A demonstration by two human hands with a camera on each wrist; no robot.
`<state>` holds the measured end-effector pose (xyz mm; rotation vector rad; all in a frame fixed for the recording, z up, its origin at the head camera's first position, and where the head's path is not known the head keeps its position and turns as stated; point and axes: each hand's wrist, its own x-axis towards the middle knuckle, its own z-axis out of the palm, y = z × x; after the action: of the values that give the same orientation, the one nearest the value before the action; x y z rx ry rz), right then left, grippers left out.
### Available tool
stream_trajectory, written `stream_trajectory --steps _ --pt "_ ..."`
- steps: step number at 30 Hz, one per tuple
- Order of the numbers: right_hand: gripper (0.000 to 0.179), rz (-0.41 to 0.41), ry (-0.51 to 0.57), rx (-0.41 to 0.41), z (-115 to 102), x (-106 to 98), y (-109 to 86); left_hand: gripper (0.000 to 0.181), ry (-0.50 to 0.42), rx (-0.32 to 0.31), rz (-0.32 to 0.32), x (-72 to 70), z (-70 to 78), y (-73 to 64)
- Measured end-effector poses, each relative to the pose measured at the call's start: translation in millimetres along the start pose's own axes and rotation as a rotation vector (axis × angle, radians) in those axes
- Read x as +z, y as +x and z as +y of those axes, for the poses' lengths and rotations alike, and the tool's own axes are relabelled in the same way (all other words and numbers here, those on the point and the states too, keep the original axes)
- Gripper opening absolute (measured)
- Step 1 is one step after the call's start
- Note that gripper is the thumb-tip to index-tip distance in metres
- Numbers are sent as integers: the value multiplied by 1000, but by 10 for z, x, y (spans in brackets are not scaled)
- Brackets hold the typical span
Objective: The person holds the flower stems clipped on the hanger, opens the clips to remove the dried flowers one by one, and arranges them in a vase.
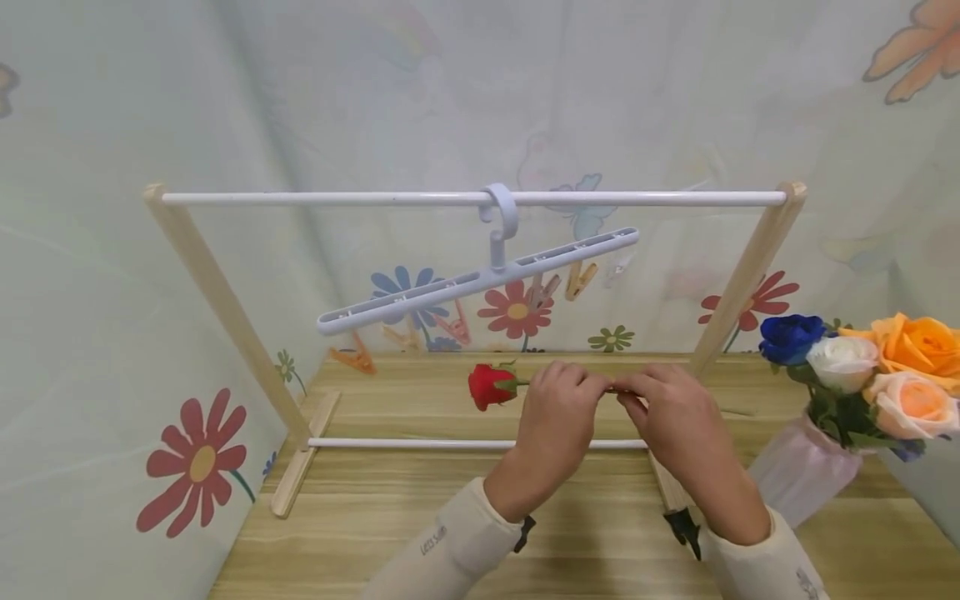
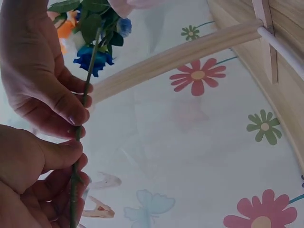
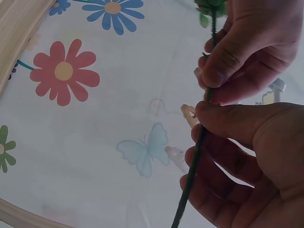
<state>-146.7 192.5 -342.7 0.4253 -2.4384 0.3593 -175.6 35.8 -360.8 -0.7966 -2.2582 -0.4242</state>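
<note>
A single red rose is held level above the table, its bloom pointing left. My left hand pinches the green stem a little below the bloom. Close beside it, my right hand pinches the same stem farther along, thumb against fingers. In the left wrist view the left hand is the lower one, with the stem running up past both thumbs. Behind the hands, a pale grey-blue hanger hangs tilted, with several clothespins under it.
The hanger hooks over the white top rod of a wooden-sided rack; a lower rod crosses near the table. At right stands a pink vase with blue, white, orange and peach roses. A flower-printed curtain hangs behind.
</note>
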Motion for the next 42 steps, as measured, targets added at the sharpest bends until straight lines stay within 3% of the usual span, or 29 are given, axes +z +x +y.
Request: stream_trajectory --steps 7,15,20,24,27,31,39,42 --pt "16 -21 29 60 32 12 -46 6 -5 28 65 -32 59 41" --pt "17 41 113 109 140 -5 -102 15 -123 161 190 -72 117 91" --pt "16 85 138 137 206 -14 -124 10 -161 235 210 -86 135 108" --pt "16 103 172 186 266 -37 -152 10 -209 232 187 -79 162 114" --pt "15 119 187 230 315 -83 -177 12 -277 178 121 -50 190 108" --pt "16 137 203 314 389 -175 -215 20 -348 111 -16 14 242 100" --pt "20 277 176 492 552 -342 -324 30 -560 -72 -394 201 413 127" --pt "22 331 164 566 634 -391 -379 31 -636 -131 -497 301 514 126"
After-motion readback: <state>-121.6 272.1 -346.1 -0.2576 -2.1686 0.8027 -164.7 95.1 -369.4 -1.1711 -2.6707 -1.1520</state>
